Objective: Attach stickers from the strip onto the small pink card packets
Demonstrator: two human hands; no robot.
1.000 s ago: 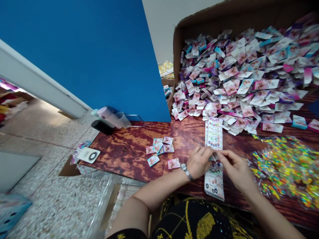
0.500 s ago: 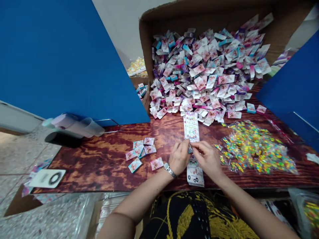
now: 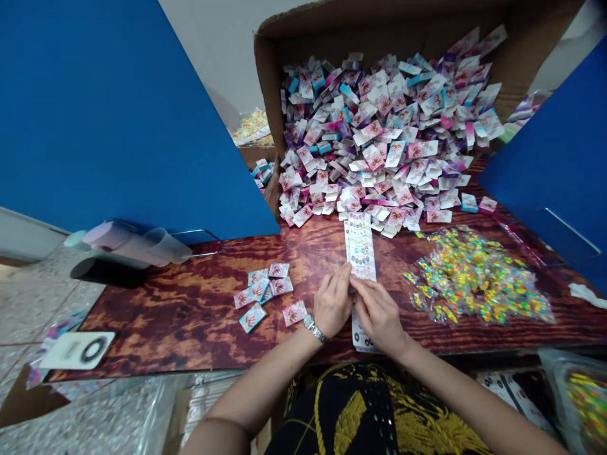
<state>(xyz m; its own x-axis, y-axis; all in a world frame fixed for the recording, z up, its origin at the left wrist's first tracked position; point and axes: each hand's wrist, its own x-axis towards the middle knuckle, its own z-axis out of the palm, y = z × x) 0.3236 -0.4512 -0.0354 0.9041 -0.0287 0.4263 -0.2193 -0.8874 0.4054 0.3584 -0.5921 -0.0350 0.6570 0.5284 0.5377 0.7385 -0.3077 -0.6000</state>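
Left hand (image 3: 332,303): fingers curled, tips pinched down on the sticker strip (image 3: 361,246); watch (image 3: 313,328) on the wrist.
Right hand (image 3: 377,313): same close pinch, fingertips touching my left ones on the strip.
Between the tips: hidden, so I cannot tell whether a smaller piece sits there.
Strip: flat on the surface (image 3: 190,316), one end running out ahead of my hands, the other under my palms.
Left of my hands: a small cluster of cards (image 3: 265,291).
Right of my hands: bags of bright pieces (image 3: 474,278).
Ahead: cardboard box (image 3: 270,57) spilling a pile of cards (image 3: 379,139).
Step, as I judge it: fine fingertip work at the strip's middle.
Next move calls for: a light, steady pinch with the strip kept flat.
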